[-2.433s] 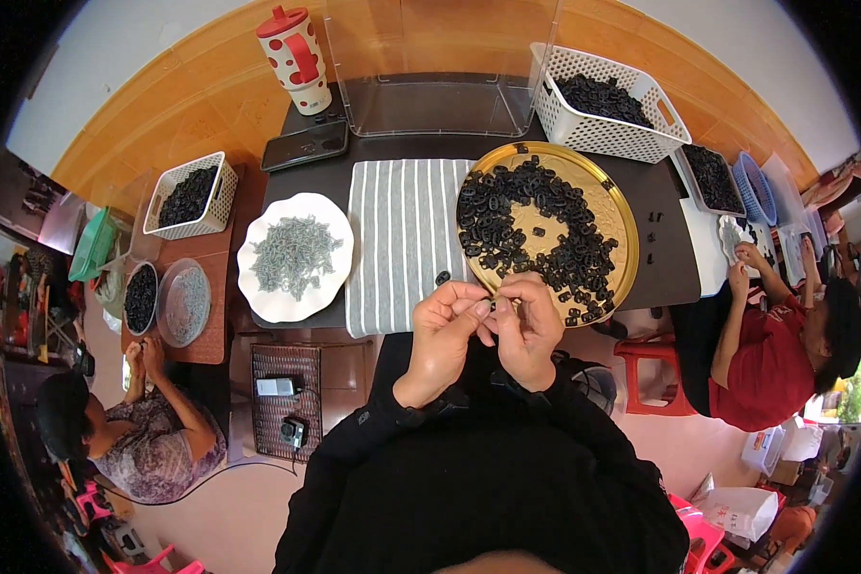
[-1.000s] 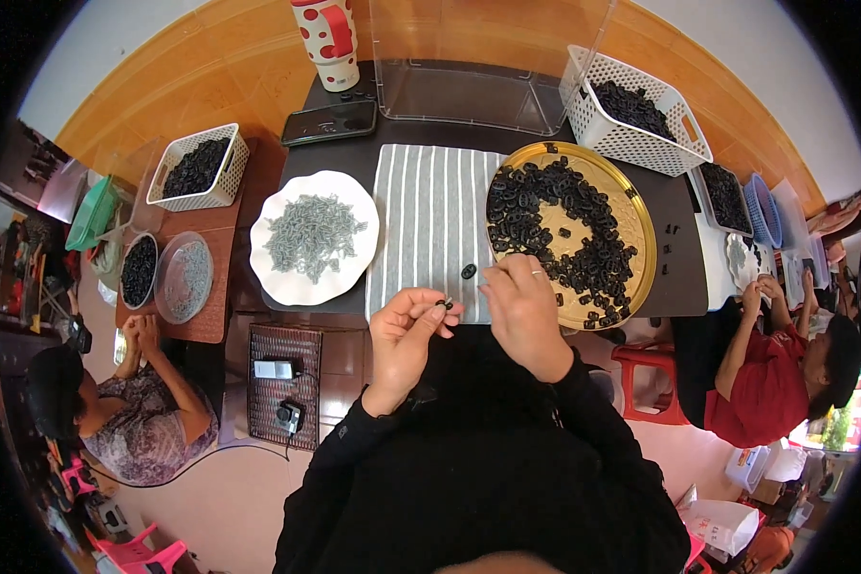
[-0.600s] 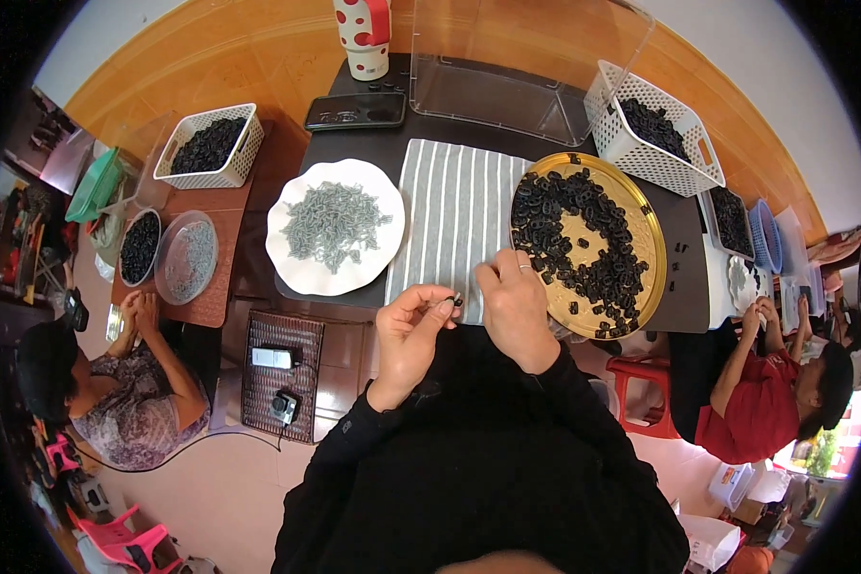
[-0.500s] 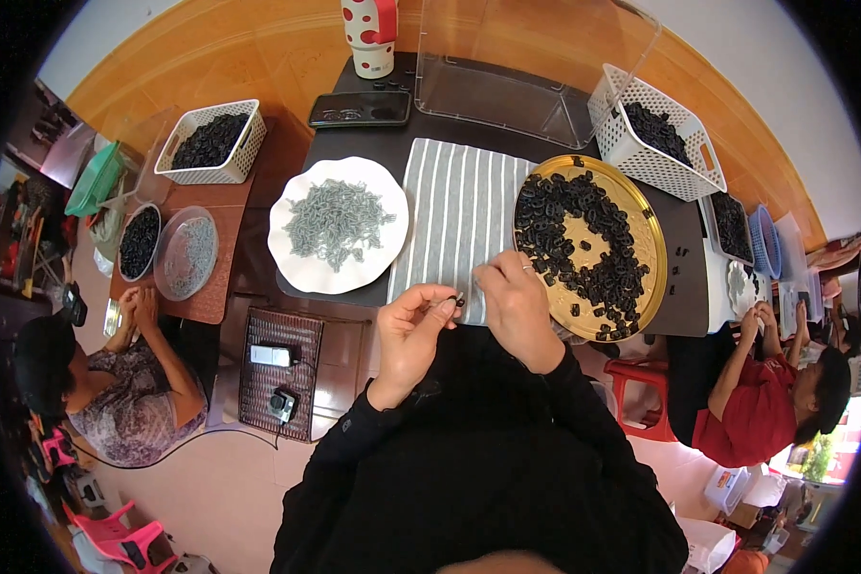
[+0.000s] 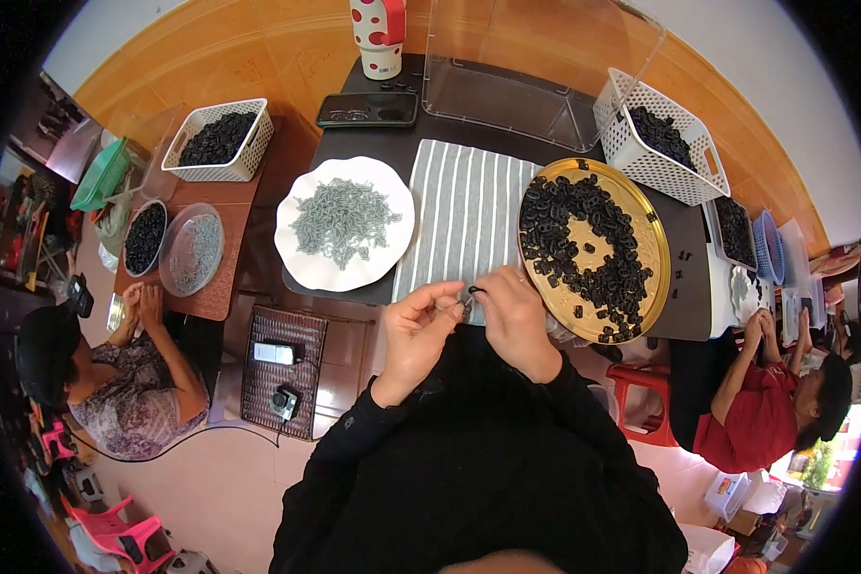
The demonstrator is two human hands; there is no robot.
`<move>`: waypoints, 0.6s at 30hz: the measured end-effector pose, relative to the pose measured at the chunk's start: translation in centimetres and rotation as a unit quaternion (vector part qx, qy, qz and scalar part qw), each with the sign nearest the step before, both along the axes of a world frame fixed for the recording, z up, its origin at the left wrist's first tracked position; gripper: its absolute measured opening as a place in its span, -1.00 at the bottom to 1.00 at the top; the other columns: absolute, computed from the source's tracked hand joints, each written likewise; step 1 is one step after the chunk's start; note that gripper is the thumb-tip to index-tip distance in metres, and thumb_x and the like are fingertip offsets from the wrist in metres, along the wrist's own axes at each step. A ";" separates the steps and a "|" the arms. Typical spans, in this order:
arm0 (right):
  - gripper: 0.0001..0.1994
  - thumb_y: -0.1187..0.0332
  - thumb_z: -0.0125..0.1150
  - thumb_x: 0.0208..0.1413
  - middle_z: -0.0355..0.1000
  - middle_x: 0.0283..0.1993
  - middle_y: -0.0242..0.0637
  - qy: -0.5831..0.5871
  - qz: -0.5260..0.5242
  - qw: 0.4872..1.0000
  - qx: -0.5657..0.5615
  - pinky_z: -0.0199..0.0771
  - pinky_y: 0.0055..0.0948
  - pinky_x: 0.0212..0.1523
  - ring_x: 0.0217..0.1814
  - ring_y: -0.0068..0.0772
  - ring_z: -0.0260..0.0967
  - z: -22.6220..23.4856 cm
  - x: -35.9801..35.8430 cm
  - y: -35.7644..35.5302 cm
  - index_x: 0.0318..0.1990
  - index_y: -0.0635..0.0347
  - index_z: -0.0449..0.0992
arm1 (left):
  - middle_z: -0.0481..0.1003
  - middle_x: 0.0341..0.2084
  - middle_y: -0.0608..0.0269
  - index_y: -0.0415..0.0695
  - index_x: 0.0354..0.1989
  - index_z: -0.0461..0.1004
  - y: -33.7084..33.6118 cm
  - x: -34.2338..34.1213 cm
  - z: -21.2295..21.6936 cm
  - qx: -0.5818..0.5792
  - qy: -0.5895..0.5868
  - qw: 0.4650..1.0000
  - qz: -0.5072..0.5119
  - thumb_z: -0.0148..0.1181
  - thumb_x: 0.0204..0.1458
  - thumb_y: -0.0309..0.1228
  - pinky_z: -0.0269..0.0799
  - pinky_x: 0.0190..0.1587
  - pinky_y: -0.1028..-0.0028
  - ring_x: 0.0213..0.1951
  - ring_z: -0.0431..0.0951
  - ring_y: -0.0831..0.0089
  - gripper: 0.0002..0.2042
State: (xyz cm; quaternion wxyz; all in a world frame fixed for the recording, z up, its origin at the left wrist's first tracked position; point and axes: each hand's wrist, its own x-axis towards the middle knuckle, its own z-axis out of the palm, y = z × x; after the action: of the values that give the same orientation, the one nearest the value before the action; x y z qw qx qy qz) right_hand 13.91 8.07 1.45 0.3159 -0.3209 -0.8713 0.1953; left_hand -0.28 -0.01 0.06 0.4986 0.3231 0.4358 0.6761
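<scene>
Both hands meet at the near edge of the dark table (image 5: 684, 287), just over the near end of the striped cloth (image 5: 464, 215). The left hand (image 5: 419, 330) pinches a small grey piece (image 5: 465, 304) between thumb and fingertips, and the right hand (image 5: 513, 316) has its fingertips closed on a small black ring (image 5: 474, 289) right against it; the two parts touch, though whether they are already joined is too small to tell. To do this well, I judge the hands should stay low over the cloth so a dropped part lands there, with the grey piece held steady while only the right fingers work the ring, squarely rather than at a tilt. More black rings lie heaped on the gold tray (image 5: 652, 237) at the right, grey pieces on the white plate (image 5: 297, 268) at the left, both within easy reach; white baskets (image 5: 660, 172) of rings sit toward the far corners. Against the frame half a second ago, the hands have scarcely shifted: they were already together at this edge, and the view has merely drifted. Two seconds back they were held higher and closer to the tray's near rim.
</scene>
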 end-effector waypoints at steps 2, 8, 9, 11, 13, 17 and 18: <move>-0.92 0.58 0.17 0.02 0.37 -0.39 -0.22 0.115 0.008 0.987 -0.113 0.38 -0.41 -0.33 -0.36 -0.24 0.36 0.0 0.4 -0.1 -0.30 0.34 0.50 | 0.48 -0.41 0.38 -0.30 -0.05 0.52 0.0 0.3 0.1 0.005 -0.003 1.000 -0.005 0.12 0.06 -0.71 0.36 -0.28 0.68 -0.38 0.43 0.71 -0.73; -0.86 0.51 0.11 0.20 0.49 -0.30 -0.38 0.289 0.001 0.847 -0.447 0.38 -0.65 -0.28 -0.34 -0.69 0.36 0.7 1.5 -0.6 -0.15 0.36 0.54 | 0.50 -0.42 0.37 -0.26 -0.04 0.54 0.4 1.0 0.4 0.019 0.012 1.000 0.002 0.15 0.02 -0.70 0.34 -0.40 0.69 -0.41 0.46 0.66 -0.70; -0.86 0.51 0.11 0.20 0.49 -0.30 -0.38 0.290 0.000 0.846 -0.447 0.38 -0.65 -0.28 -0.34 -0.69 0.36 0.7 1.5 -0.8 -0.15 0.36 0.54 | 0.50 -0.42 0.35 -0.26 -0.04 0.54 0.5 1.1 0.5 0.023 0.018 1.000 0.001 0.15 0.02 -0.70 0.34 -0.40 0.69 -0.41 0.46 0.65 -0.70; -0.86 0.52 0.12 0.19 0.47 -0.35 -0.46 0.305 -0.007 0.850 -0.430 0.37 -0.67 -0.29 -0.34 -0.72 0.34 0.6 1.5 -1.0 -0.15 0.33 0.56 | 0.50 -0.41 0.34 -0.26 -0.05 0.55 0.5 1.3 0.6 0.026 0.025 0.999 -0.002 0.14 0.02 -0.71 0.35 -0.40 0.69 -0.40 0.46 0.65 -0.70; -0.86 0.52 0.12 0.19 0.47 -0.36 -0.46 0.304 0.003 0.856 -0.419 0.37 -0.67 -0.29 -0.35 -0.72 0.34 0.5 1.6 -1.0 -0.16 0.33 0.56 | 0.50 -0.40 0.33 -0.27 -0.05 0.55 0.4 1.4 0.5 0.028 0.013 1.000 -0.002 0.14 0.01 -0.71 0.35 -0.39 0.69 -0.40 0.46 0.65 -0.70; -0.87 0.53 0.13 0.18 0.46 -0.37 -0.46 0.285 0.007 0.875 -0.391 0.36 -0.67 -0.31 -0.36 -0.72 0.32 0.5 1.7 -1.0 -0.17 0.34 0.56 | 0.50 -0.39 0.32 -0.27 -0.07 0.55 0.4 1.4 0.3 0.034 0.024 0.999 -0.002 0.14 0.01 -0.72 0.35 -0.38 0.68 -0.39 0.46 0.64 -0.71; -0.87 0.53 0.13 0.18 0.46 -0.37 -0.46 0.286 0.008 0.875 -0.391 0.36 -0.67 -0.31 -0.36 -0.72 0.32 0.5 1.7 -1.1 -0.17 0.34 0.56 | 0.50 -0.39 0.32 -0.27 -0.07 0.55 0.4 1.4 0.3 0.036 0.027 0.999 -0.005 0.14 0.01 -0.72 0.36 -0.37 0.68 -0.40 0.46 0.64 -0.71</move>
State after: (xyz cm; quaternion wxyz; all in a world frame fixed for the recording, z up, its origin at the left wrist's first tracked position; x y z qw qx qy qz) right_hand 15.65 7.02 1.94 0.3983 -0.3415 -0.5981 0.6058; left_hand 1.12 0.39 0.37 0.4784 0.3613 0.4225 0.6798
